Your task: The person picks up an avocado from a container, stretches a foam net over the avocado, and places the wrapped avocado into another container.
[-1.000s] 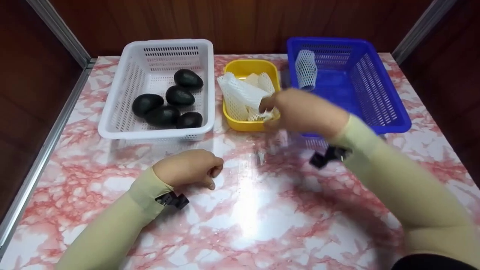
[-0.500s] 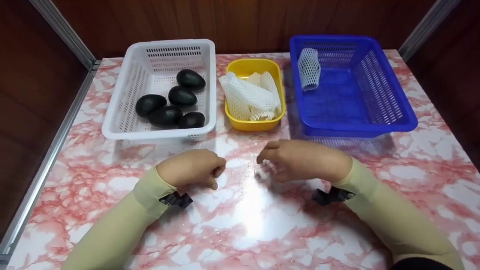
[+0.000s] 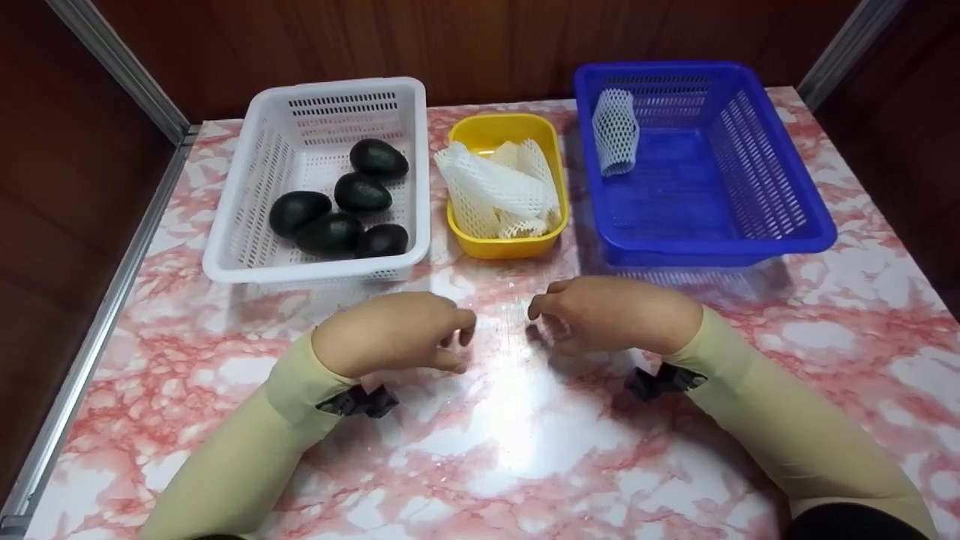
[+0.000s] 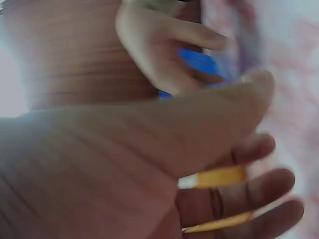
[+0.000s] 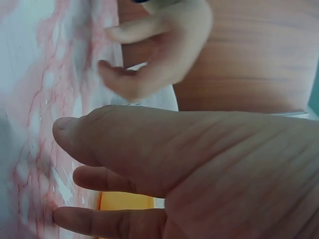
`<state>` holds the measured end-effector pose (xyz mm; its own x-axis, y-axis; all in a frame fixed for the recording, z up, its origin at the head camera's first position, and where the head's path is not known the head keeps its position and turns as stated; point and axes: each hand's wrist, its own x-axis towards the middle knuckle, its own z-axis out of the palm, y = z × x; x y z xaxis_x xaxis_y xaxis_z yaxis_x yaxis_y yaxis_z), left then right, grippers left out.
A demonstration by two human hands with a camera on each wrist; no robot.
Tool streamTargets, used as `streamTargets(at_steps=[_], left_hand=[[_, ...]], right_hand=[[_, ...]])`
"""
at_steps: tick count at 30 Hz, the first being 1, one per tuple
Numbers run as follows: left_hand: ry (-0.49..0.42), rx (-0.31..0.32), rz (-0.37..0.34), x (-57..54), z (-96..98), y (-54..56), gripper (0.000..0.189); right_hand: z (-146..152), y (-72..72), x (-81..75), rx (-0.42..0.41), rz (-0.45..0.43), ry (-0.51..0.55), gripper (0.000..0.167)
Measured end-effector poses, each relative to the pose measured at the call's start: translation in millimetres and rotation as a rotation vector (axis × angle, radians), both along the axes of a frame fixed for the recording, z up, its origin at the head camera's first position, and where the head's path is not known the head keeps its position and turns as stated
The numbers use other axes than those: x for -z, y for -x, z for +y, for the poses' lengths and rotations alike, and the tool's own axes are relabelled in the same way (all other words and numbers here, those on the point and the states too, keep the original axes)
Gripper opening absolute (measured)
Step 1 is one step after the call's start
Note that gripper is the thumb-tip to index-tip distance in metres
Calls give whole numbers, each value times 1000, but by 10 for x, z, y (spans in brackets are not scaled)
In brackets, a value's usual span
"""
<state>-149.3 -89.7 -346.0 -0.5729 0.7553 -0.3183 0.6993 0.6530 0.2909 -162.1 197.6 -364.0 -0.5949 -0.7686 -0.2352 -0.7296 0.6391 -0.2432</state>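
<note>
My left hand [image 3: 394,334] hovers over the marbled table in front of the white basket, its fingers loosely bent and holding nothing. Facing it, my right hand [image 3: 615,313] is near the blue basket's front edge, also with nothing in its relaxed fingers. A gap separates the two hands. Several dark avocados [image 3: 363,193] lie in the white basket [image 3: 214,255]. White foam net sleeves [image 3: 499,187] fill the yellow bin [image 3: 506,249] in the middle. One net sleeve [image 3: 616,131] with something dark inside leans at the left wall of the blue basket [image 3: 720,253].
A red-and-white marbled tabletop [image 3: 495,450] lies under both forearms. Behind the containers rises a brown wood panel [image 3: 495,45]. Metal rails [image 3: 120,67] run along the left side. Each wrist bears a small black camera [image 3: 360,401].
My right hand has come back from beside the yellow bin and blue basket to the table in front. The left hand has shifted slightly right and its fingers have loosened.
</note>
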Motion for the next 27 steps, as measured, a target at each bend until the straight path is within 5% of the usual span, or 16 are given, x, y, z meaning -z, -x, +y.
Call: streamTargets(at_steps=[6,10,15,19,27], left_hand=[[-184,76,0,-357,15,94,23],[-332,28,40,-575,-136,179,19],[-314,-91,90,-784,-423,384,14],[-171,-241,109,-937,-627,700,14],[-11,-457,114,-1089,-857,1634,50]], right_hand=[[12,-12,14,32,6,-23,45],[0,-24,18,28,11,-15,43],[-78,-34,14,18,-14,-13,43],[-96,-34,11,34,-32,-37,47],[-37,-85,11,46,-4,-15,42]])
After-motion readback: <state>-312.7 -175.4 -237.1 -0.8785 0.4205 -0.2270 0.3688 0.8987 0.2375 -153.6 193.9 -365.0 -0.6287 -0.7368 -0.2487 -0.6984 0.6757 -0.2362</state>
